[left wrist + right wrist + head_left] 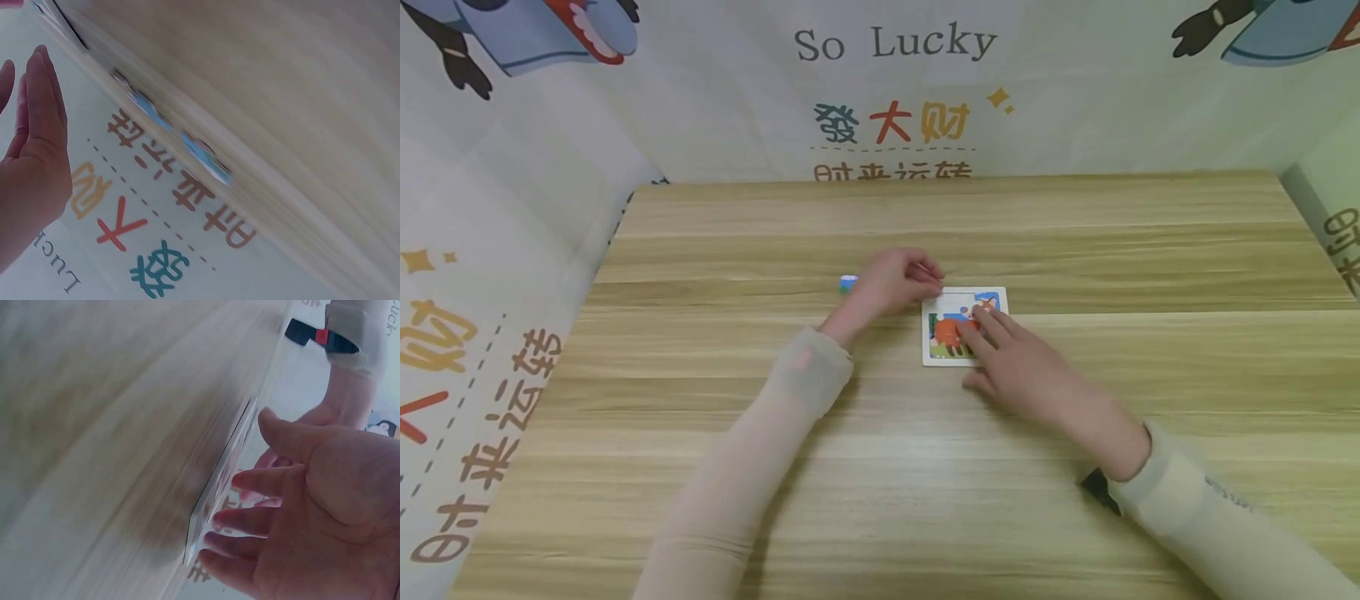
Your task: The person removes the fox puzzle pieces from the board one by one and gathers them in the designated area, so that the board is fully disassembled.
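Observation:
A small white-framed jigsaw puzzle (928,333) lies on the table, picturing an orange animal on grass under blue sky. Its upper left part shows pale and bare. My right hand (1022,362) spreads over its right side, fingertips resting on or just above the picture; the right wrist view shows the same hand (312,506) with nothing gripped. At the upper left corner, my left hand (898,279) has thumb and fingertips close together, with no piece visible between them. A blue and green puzzle piece (848,283) lies behind the left wrist.
Two loose pieces, a nearer one (203,156) and a farther one (150,109), lie flat in the left wrist view. The wood-grain table (880,467) is bordered by a printed cloth (715,108). A black wrist strap part (1101,492) hangs under the right sleeve.

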A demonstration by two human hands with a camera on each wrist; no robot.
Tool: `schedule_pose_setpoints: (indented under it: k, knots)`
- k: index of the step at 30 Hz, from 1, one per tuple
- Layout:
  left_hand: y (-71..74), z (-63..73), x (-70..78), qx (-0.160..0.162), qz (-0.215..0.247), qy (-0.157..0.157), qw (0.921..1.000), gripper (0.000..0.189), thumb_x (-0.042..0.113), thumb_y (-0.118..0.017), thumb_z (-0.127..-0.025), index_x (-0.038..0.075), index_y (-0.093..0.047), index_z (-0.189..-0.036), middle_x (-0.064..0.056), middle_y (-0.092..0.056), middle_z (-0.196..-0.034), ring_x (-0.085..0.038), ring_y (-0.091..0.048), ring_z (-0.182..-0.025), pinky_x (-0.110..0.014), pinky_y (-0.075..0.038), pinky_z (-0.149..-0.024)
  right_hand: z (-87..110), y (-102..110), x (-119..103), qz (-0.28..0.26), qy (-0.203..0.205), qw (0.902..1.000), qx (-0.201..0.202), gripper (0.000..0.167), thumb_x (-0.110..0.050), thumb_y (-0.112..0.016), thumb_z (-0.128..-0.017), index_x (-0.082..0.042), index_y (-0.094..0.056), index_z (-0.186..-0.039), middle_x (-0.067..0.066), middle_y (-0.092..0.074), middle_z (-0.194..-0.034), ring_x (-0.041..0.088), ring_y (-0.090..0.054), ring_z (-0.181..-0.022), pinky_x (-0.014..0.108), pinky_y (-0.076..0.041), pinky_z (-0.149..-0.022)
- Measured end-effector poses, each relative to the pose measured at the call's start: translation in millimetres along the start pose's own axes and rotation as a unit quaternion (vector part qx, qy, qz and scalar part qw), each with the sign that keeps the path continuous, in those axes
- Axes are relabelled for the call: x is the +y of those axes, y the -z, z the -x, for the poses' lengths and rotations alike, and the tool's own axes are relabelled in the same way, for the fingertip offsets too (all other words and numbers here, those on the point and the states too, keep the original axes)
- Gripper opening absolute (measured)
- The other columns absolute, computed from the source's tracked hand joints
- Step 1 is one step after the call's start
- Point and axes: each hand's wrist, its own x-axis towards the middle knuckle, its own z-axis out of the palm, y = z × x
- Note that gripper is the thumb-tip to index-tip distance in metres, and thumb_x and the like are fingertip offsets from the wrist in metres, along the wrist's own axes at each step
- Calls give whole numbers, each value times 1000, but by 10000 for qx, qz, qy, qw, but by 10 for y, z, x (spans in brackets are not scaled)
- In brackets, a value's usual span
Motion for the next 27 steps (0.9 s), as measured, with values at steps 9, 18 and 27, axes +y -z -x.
schedule_pose_setpoints:
  k: [9, 18, 27]
  knots:
    - [-226, -44, 107, -419, 232, -145, 9987, 27, 11, -68, -94, 5, -68, -120, -10, -72, -120, -20, -68, -111, -27, -55, -94, 31, -72, -90, -85, -238, 9995, -209, 79, -48, -53, -100, 4, -27, -154, 32, -17, -161, 46, -16, -152, 53, -20, -124]
    - [-308, -62, 157, -516, -20, -90, 9986, 30, 11, -67, -95, 6, -67, -124, -8, -70, -124, -18, -66, -114, -29, -53, -99, 47, -63, -110, -49, -202, 9996, -193, 67, -32, -54, -103, 5, -30, -153, 32, -17, -161, 47, -17, -151, 52, -22, -124]
    - [-338, -56, 187, -565, -546, -134, 9968, 27, 12, -66, -95, 11, -68, -123, -5, -71, -123, -16, -65, -117, -31, -49, -105, 47, -77, -95, -175, -147, 9997, -8, 49, 2, -39, -101, 8, -35, -149, 35, -22, -159, 50, -23, -148, 55, -31, -119]
